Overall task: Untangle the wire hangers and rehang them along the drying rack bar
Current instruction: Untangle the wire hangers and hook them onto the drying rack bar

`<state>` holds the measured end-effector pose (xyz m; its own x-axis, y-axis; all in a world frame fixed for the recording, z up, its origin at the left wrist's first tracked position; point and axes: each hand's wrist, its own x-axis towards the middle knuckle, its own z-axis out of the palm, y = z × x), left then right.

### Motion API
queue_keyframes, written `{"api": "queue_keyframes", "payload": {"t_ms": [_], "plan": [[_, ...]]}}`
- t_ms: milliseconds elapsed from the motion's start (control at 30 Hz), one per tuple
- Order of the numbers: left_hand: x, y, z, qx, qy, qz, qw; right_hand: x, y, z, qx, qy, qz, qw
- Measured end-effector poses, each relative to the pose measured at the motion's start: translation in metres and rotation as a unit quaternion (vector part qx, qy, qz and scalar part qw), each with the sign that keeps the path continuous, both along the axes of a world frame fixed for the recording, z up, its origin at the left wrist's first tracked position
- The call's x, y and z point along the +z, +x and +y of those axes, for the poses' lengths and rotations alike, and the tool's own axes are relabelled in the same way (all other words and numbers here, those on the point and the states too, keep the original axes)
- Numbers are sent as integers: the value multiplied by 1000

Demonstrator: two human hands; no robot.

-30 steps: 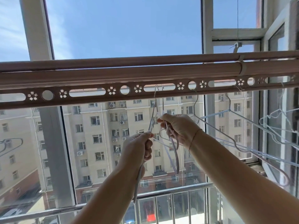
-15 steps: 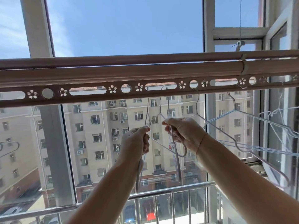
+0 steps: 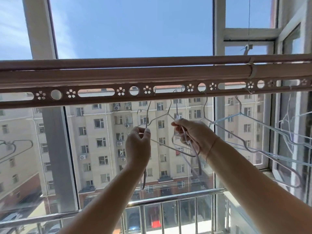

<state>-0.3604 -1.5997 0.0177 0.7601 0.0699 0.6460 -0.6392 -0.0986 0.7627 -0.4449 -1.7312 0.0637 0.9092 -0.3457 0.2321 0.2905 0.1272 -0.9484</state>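
A brown drying rack bar (image 3: 104,78) runs across the view, with a punched strip of holes and flower cut-outs below it. Thin pale wire hangers hang from the slots near the middle. My left hand (image 3: 137,146) pinches the wire of one hanger (image 3: 157,117) just under the bar. My right hand (image 3: 194,135) grips a tangled bunch of hangers (image 3: 189,150) whose loops dangle below it. Both hands are raised side by side, about a hand's width apart.
More wire hangers (image 3: 253,130) hang along the bar to the right, reaching the open window frame (image 3: 295,102). One hanger (image 3: 18,146) shows at the far left edge. A metal balcony railing (image 3: 168,198) runs below. Glass panes stand close behind the bar.
My hands have moved apart, the left one going left with its hanger. That hanger's hook has shifted left along the slotted strip, away from the bunch in my right hand.
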Motion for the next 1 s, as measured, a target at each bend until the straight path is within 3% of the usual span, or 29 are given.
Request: {"api": "queue_keyframes", "payload": {"t_ms": [233, 367, 467, 567, 700, 1000], "plan": [[-1, 2, 8, 78, 82, -63, 992, 6, 5, -13, -5, -6, 4, 1000], [2, 16, 20, 114, 74, -69, 988, 6, 5, -18, -12, -9, 13, 1000], [1, 18, 23, 65, 62, -42, 995, 2, 7, -18, -29, -20, 0, 999], [-2, 9, 24, -55, 21, 40, 997, -3, 10, -16, -45, -60, -4, 997], [3, -11, 26, -199, -33, 138, 970, -7, 12, -17, -50, -67, 12, 996], [22, -26, 27, -231, -4, 185, 955, -5, 8, -14, -58, -66, 64, 994]]}}
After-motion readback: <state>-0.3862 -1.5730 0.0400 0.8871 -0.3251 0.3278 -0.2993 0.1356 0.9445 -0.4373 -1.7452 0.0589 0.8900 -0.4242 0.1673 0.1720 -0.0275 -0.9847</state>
